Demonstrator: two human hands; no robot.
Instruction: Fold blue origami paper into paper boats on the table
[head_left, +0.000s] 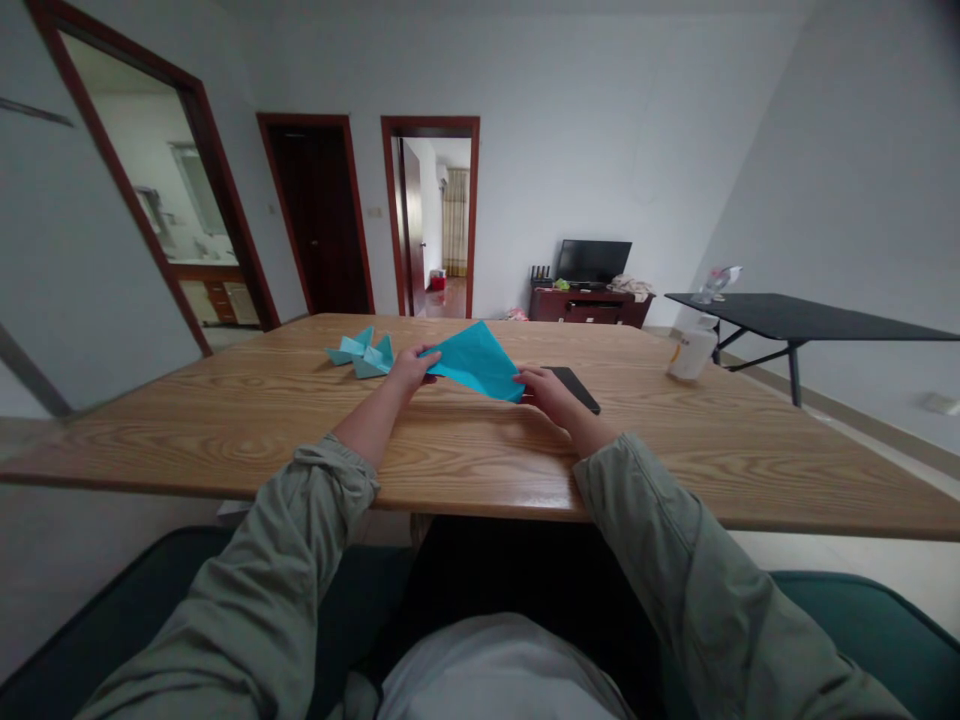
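A bright blue sheet of paper point(477, 360) is held up over the wooden table, slanting down to the right. My left hand point(411, 368) pinches its left corner, thumb on top. At the lower right corner, my right hand point(541, 388) grips the paper between thumb and fingers. Light blue folded paper shapes point(366, 352) rest on the table just left of my left hand. Behind my right hand lies a flat dark object point(576, 388), partly covered by the hand; what it is I cannot tell.
The wooden table point(480, 470) spans the view. Toward its right side stands a whitish translucent container point(691, 352). Beyond the right edge is a black folding table point(817, 316). A television point(594, 262) sits on a dark red cabinet by the far wall.
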